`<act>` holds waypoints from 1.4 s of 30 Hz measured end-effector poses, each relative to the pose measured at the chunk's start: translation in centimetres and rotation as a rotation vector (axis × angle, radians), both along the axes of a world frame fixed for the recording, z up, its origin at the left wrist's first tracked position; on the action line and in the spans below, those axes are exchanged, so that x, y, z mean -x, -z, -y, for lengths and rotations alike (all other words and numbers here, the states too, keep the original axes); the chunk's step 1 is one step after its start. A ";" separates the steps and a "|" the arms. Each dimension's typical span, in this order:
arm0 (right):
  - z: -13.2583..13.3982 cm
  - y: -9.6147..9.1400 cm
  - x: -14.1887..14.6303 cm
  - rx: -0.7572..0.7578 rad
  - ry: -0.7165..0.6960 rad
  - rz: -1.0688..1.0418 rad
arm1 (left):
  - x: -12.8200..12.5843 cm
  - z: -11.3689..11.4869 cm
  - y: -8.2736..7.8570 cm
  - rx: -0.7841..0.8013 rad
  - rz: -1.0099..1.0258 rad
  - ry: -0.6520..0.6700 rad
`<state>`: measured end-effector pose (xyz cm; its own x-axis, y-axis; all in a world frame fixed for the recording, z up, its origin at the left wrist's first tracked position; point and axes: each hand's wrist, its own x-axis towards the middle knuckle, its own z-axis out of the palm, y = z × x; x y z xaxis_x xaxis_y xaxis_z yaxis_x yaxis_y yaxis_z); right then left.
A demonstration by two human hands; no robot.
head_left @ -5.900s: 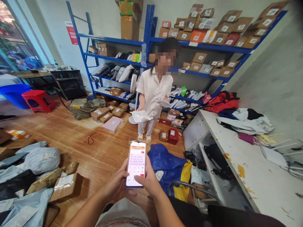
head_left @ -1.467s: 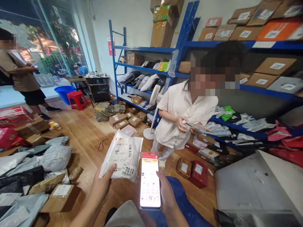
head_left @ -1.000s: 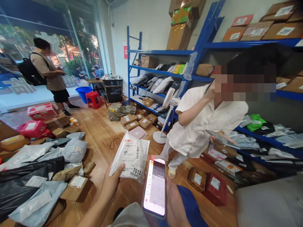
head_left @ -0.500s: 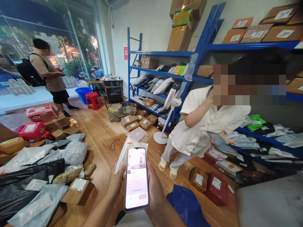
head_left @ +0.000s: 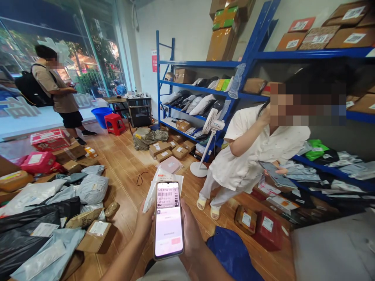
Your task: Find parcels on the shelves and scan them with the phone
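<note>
1. Right hand (head_left: 191, 234): the fingers wrap round the back of the phone (head_left: 169, 222), with the thumb along its right edge. The screen is upright and faces the wearer.
2. Left hand (head_left: 143, 226): the fingers are closed on the lower part of the white parcel (head_left: 152, 195). The parcel sits directly behind the phone and is mostly hidden. Only its top edge and left side show.
3. Change of position: a second and a half ago, parcel and phone were side by side, with the printed label in full view. The phone now stands between that label and the wearer.
4. Change on screen: earlier it showed an app page with icons. Now there is a barcode with a row of digits at the top and a pale page below. I judge this to be the parcel's label caught by the phone's camera. The digits are too small to check.
5. About six seconds ago both hands held the phone alone, and a white parcel hung from the hand of the person in white (head_left: 249, 156).
6. Surroundings: the person in white stands just to the right, looking at their own handset (head_left: 275, 173). A person with a backpack (head_left: 55, 89) stands by the glass front. Mailer bags (head_left: 43, 203) are heaped on the floor at left. Cardboard boxes (head_left: 164, 150) and a standing fan (head_left: 209, 128) sit beside the blue shelving (head_left: 205, 64).
</note>
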<state>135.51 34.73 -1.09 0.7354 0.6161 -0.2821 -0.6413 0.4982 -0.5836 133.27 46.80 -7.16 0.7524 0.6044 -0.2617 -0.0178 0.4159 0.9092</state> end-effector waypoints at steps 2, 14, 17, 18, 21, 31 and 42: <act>0.0 0.0 -0.1 0.003 0.006 0.000 | -0.1 -0.1 -0.1 -0.007 -0.002 0.006; -0.2 0.3 -1.0 0.043 0.093 0.032 | -0.8 -0.7 0.7 -0.001 -0.021 0.003; -0.4 0.3 -1.2 0.024 0.087 0.038 | -1.1 -0.8 0.8 -0.013 -0.017 0.000; -0.4 0.3 -1.2 0.014 0.085 0.036 | -1.2 -0.8 0.9 -0.017 -0.014 -0.003; -0.5 0.4 -1.4 0.007 0.094 0.020 | -1.5 -0.9 0.9 -0.010 -0.010 -0.001; -0.1 1.2 -2.4 0.078 0.120 -0.028 | -1.2 -1.6 1.1 0.065 -0.060 -0.034; 0.6 0.5 -1.9 0.057 0.099 0.062 | -1.5 -1.9 1.3 0.085 -0.052 -0.011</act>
<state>137.41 34.13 -1.54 0.8088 0.5241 -0.2667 -0.5524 0.5217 -0.6501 134.77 48.70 -8.44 0.7296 0.5868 -0.3511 0.0235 0.4916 0.8705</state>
